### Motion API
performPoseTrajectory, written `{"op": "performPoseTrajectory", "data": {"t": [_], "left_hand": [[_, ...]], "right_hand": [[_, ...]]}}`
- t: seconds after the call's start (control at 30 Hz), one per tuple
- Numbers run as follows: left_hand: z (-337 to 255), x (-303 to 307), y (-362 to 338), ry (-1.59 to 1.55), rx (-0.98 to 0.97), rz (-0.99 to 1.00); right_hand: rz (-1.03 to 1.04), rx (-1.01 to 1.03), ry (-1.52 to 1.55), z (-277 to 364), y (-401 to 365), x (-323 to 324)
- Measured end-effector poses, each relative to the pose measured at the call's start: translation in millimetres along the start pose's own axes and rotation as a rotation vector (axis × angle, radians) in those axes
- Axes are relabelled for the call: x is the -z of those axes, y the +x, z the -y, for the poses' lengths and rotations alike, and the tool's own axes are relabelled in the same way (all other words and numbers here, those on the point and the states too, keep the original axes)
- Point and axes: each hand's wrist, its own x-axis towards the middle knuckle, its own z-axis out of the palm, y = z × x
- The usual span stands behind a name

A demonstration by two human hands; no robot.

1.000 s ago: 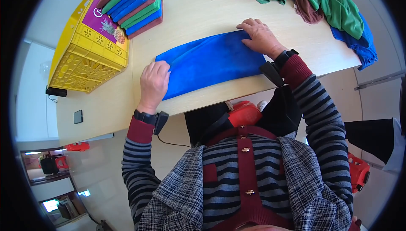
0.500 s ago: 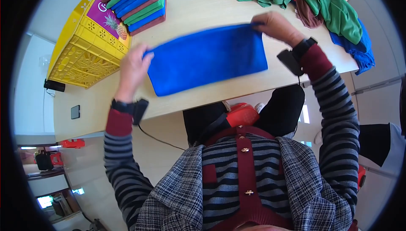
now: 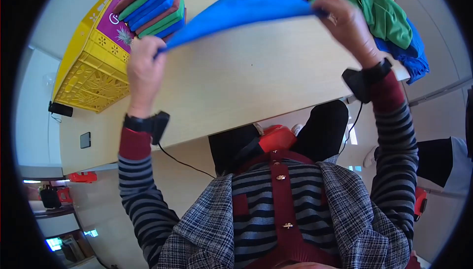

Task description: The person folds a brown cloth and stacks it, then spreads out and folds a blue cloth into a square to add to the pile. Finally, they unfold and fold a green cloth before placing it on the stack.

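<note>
A blue cloth (image 3: 246, 8) stretches between my two hands, raised above the table and billowing away from me. My left hand (image 3: 147, 67) pinches its left corner, close to the stack of folded cloths (image 3: 155, 10) in brown, green and blue. At the opposite corner my right hand (image 3: 347, 27) has its fingers closed on the cloth, near a loose heap of green, blue and brown cloths (image 3: 382, 15). The blue cloth covers part of the stack's side and the heap's left end.
A yellow crate (image 3: 93, 79) with a purple label stands at the left beside the stack. Nearer me on the table (image 3: 236, 82) lies a small dark flat device (image 3: 85, 140). Cords hang from the bands on both wrists. The table's front edge runs before my lap.
Both hands have lifted the blue cloth up and away from me. It hung flat toward me before and now swings outward, its lower edge off the near tabletop.
</note>
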Motion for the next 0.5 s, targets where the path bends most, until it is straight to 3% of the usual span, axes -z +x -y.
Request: {"op": "performPoseTrajectory", "data": {"t": [0.13,0.23,0.4,0.5], "left_hand": [[-27.8,-42.0,-86.2,-0.104,-0.001,0.264],[-40.4,-43.3,-122.5,-0.129,0.041,0.339],[-50.5,-29.3,-136.3,-0.151,0.136,0.34],[-55.4,-16.6,-129.0,-0.262,0.167,0.515]], "right_hand": [[0.182,-0.073,0.075,15.7,-86.0,-49.8],[0.296,-0.155,0.136,31.7,-114.1,-61.9],[0.372,-0.213,0.18,50.2,-130.6,-49.2],[0.471,-0.187,0.187,49.7,-128.4,-34.4]]}}
